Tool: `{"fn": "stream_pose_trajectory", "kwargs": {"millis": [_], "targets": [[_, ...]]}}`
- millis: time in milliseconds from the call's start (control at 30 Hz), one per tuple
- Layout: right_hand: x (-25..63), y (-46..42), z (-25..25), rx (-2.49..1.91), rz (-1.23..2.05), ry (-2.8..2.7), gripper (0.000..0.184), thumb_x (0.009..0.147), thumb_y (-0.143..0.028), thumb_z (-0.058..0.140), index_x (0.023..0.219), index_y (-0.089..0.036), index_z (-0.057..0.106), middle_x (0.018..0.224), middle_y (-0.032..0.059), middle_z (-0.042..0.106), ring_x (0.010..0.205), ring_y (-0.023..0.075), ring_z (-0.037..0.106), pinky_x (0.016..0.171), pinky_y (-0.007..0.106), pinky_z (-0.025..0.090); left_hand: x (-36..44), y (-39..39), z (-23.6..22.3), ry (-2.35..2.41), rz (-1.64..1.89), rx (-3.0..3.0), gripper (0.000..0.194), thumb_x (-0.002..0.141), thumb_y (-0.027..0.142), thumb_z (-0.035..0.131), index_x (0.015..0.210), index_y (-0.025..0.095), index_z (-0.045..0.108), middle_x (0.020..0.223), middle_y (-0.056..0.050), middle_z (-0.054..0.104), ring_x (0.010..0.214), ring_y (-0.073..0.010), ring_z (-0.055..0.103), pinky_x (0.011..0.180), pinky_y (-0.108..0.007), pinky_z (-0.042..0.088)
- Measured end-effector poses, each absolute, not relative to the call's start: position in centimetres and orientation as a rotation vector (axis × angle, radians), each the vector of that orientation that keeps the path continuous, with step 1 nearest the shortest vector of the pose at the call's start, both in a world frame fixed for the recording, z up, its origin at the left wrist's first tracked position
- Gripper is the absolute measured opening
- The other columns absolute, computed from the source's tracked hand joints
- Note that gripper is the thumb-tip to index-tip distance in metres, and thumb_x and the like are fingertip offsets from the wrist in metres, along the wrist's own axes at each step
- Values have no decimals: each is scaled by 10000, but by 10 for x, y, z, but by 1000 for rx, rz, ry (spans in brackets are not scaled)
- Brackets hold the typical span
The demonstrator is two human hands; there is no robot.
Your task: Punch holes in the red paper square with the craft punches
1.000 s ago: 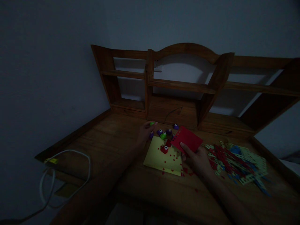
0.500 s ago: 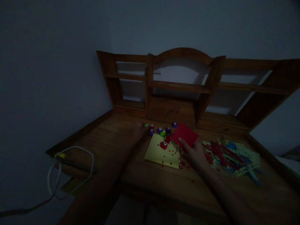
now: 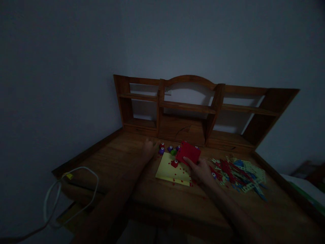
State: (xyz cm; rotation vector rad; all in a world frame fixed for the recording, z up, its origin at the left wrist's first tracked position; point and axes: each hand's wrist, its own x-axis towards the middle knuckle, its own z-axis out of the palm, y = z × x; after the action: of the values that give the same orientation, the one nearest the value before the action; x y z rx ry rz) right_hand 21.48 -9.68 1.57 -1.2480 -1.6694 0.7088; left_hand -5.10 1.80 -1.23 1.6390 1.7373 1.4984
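Desk [image 3: 109, 154], one, wooden, brown, with raised edging along the left and right sides; shelf unit [image 3: 188, 105], wooden, arched at centre, standing along the back; yellow paper [image 3: 166, 171], one, lying near the middle, scattered with red bits [image 3: 175, 174], more of these on the wood beside it; red eyed piece [image 3: 162, 145], touching or just beside a purple eyed piece [image 3: 161, 151], both behind the paper; green piece [image 3: 173, 152], one, nearby; heap of cut strips [image 3: 236, 174], red, pale green and blue, tangled, to the right
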Motion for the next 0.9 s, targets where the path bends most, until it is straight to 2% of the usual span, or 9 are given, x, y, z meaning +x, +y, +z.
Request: {"fn": "stream_pose_trajectory", "kwargs": {"millis": [100, 167, 300, 367, 433, 500, 567, 700, 900], "targets": [[225, -111, 23, -1246, 842, -1879, 420, 781, -549, 588, 720, -143, 679, 563, -11, 612, 474, 129, 507, 457, 212, 370, -39, 7, 15, 1623, 1610, 1691, 295, 753, 453, 632, 844, 177, 686, 1025, -107, 590, 1047, -250, 532, 897, -334, 409], [232, -121, 29, -1183, 909, -2067, 386, 753, -527, 633, 686, -150, 681, 577, -24, 611, 497, 118, 509, 471, 199, 366, -28, -8, 35, 1331, 1581, 1738, 304, 772, 452, 614, 875, 176, 690, 1036, -100, 605, 963, -217, 574, 848, -317, 439], [240, -143, 41, -1096, 901, -2314, 297, 702, -482, 704, 712, -186, 716, 638, -29, 649, 561, 130, 551, 493, 194, 371, -11, -60, 67, 641, 682, 1886, 433, 742, 418, 659, 1128, 223, 640, 958, -82, 682, 761, -185, 628, 649, -271, 468], [238, -154, 49, -1091, 847, -2381, 271, 700, -470, 711, 696, -199, 721, 597, -25, 640, 529, 133, 546, 474, 203, 358, -7, -87, 73, 568, 402, 2046, 420, 648, 383, 756, 1036, 238, 686, 893, -48, 698, 750, -186, 624, 606, -244, 448], [236, -163, 58, -1102, 769, -2425, 246, 717, -457, 706, 708, -213, 728, 606, -9, 655, 522, 141, 559, 486, 218, 367, -4, -104, 71, 567, 316, 2169, 251, 644, 415, 754, 784, 209, 724, 675, -11, 668, 599, -150, 577, 507, -222, 387], [240, -167, 70, -1180, 648, -2402, 242, 722, -470, 702, 747, -230, 725, 630, 3, 672, 531, 154, 580, 496, 230, 375, 0, -106, 65, 585, 306, 2229, 269, 670, 453, 727, 646, 186, 699, 540, 7, 602, 479, -114, 502, 439, -214, 323], [254, -165, 85, -1342, 461, -2298, 279, 743, -507, 670, 825, -243, 707, 663, 11, 683, 544, 169, 596, 496, 240, 374, 7, -95, 57, 646, 411, 2149, 319, 695, 488, 697, 633, 176, 685, 535, 2, 603, 452, -104, 483, 424, -209, 317], [309, -143, 102, -1615, 140, -2046, 303, 832, -516, 542, 868, -250, 682, 711, 40, 701, 604, 203, 640, 539, 266, 411, 25, -53, 45, 697, 829, 1669, 431, 784, 546, 584, 807, 129, 694, 728, -96, 698, 541, -150, 588, 516, -243, 436], [354, -133, 58, -1766, 248, -2195, 352, 790, -420, 571, 1102, -286, 663, 920, 79, 718, 732, 250, 664, 625, 314, 468, 37, -20, 30, 644, 1140, 1328, 427, 742, 527, 654, 859, 117, 686, 866, -135, 705, 683, -184, 646, 659, -285, 489]]}}
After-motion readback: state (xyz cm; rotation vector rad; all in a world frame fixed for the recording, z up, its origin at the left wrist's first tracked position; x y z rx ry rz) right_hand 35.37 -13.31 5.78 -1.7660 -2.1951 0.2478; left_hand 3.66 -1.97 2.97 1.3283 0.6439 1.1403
